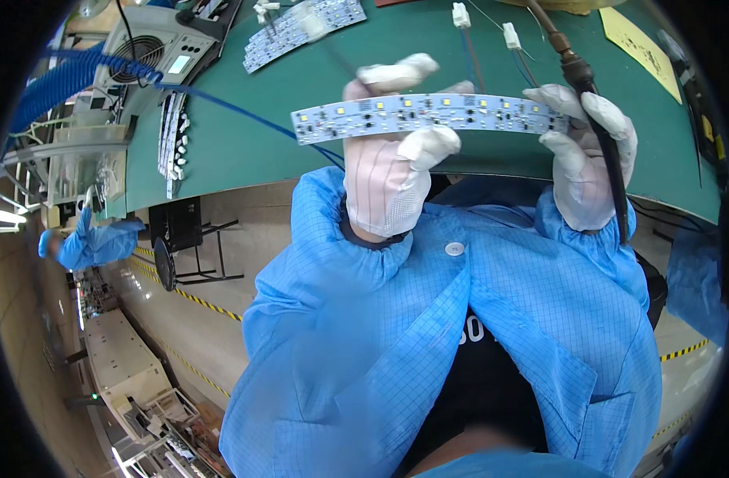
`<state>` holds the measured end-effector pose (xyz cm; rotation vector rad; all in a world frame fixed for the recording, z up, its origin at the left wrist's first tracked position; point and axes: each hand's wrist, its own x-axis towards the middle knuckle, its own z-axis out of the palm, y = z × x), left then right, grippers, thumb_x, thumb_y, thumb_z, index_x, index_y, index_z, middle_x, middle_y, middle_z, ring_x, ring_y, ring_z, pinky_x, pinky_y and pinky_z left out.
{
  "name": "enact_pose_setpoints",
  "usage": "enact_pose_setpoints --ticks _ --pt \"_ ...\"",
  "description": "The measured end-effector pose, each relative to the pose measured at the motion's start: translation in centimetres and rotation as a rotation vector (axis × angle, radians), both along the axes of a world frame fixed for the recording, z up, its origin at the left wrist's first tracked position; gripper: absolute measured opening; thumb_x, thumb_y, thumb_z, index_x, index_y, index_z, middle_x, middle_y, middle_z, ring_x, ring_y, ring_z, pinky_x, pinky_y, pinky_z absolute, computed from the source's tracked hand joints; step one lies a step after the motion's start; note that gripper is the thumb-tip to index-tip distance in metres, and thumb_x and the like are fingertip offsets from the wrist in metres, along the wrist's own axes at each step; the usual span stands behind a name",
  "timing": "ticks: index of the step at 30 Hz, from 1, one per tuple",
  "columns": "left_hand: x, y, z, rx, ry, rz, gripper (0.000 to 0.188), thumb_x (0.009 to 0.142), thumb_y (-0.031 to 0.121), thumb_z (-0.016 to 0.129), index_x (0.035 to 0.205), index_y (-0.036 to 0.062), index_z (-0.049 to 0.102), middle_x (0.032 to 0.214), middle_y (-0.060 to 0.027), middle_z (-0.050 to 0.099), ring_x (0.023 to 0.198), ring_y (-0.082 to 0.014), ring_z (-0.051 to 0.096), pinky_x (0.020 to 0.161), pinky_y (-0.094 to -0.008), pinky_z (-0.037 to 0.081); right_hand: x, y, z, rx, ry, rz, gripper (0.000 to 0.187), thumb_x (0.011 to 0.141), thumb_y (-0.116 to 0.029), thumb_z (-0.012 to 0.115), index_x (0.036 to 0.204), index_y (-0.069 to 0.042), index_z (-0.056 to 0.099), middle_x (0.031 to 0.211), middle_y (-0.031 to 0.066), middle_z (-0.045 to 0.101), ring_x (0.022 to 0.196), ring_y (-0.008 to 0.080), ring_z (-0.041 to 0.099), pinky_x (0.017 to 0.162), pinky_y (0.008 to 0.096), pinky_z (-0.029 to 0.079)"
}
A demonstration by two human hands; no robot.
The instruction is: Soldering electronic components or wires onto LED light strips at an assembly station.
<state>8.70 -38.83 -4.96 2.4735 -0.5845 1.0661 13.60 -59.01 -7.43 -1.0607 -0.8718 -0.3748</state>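
A curved white LED circuit board [428,113] is held up in front of me, its face dotted with small yellow LEDs and dark parts. My left hand [386,179], in a white glove, grips it left of the middle. A thin blurred rod [340,57] sticks out beyond that hand; its kind is unclear. My right hand [591,159], also gloved, is closed round the dark handle of a soldering iron [603,119], whose brown metal end points away. Its thumb and fingers also touch the board's right end.
Other LED boards [300,33] lie at the far side of the green bench [229,143]. More strips with white connectors [171,147] lie at left, near a grey fan unit [145,60]. Wired white connectors [511,36] and a yellow sheet [639,52] lie beyond. A blue hose [58,92] hangs left.
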Motion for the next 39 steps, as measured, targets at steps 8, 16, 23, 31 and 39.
enact_pose_setpoints --ticks 8,16,23,31,39 --pt "-1.8 4.3 2.4 -0.828 0.635 -0.212 0.061 0.074 0.033 0.072 0.115 -0.0049 0.046 0.096 -0.0140 0.062 0.078 -0.0204 0.064 0.071 -0.0297 0.051 0.2 -0.6 -0.6 0.023 0.078 -0.038 0.048 0.076 0.008 0.060 0.120 -0.004 0.045 0.109 0.0218 0.061 0.101 0.0369 0.060 0.089 0.0451 0.049" --pt "-3.0 4.7 2.2 -0.755 0.194 -0.174 0.069 0.071 0.049 0.072 0.110 -0.0033 0.049 0.096 -0.0099 0.054 0.080 -0.0155 0.059 0.071 -0.0259 0.049 -0.1 -0.8 -0.4 -0.027 0.129 -0.014 0.051 0.075 0.013 0.051 0.122 -0.005 0.044 0.107 0.0223 0.061 0.103 0.0361 0.059 0.092 0.0451 0.047" --pt "-3.4 4.9 2.4 -0.661 0.174 -0.181 0.062 0.074 0.044 0.071 0.107 -0.0047 0.050 0.095 -0.0105 0.055 0.080 -0.0159 0.059 0.071 -0.0256 0.049 0.2 -0.4 -0.4 -0.019 0.060 -0.043 0.053 0.075 0.010 0.054 0.125 -0.005 0.042 0.110 0.0237 0.059 0.107 0.0373 0.057 0.094 0.0451 0.045" --pt "-3.8 5.6 2.9 -0.686 0.165 -0.215 0.060 0.074 0.041 0.073 0.105 -0.0057 0.051 0.096 -0.0112 0.055 0.082 -0.0164 0.059 0.071 -0.0254 0.049 0.3 -0.8 -1.1 0.020 0.050 -0.146 0.056 0.075 0.007 0.060 0.126 -0.007 0.041 0.114 0.0228 0.058 0.108 0.0400 0.055 0.092 0.0454 0.046" --pt "-4.3 6.0 2.9 -0.762 0.225 -0.207 0.056 0.065 0.026 0.082 0.103 -0.0046 0.054 0.097 -0.0111 0.057 0.085 -0.0162 0.058 0.076 -0.0264 0.048 0.1 -0.6 -1.2 -0.014 0.075 -0.165 0.054 0.075 0.008 0.059 0.125 -0.009 0.044 0.113 0.0212 0.059 0.105 0.0367 0.058 0.090 0.0429 0.048"
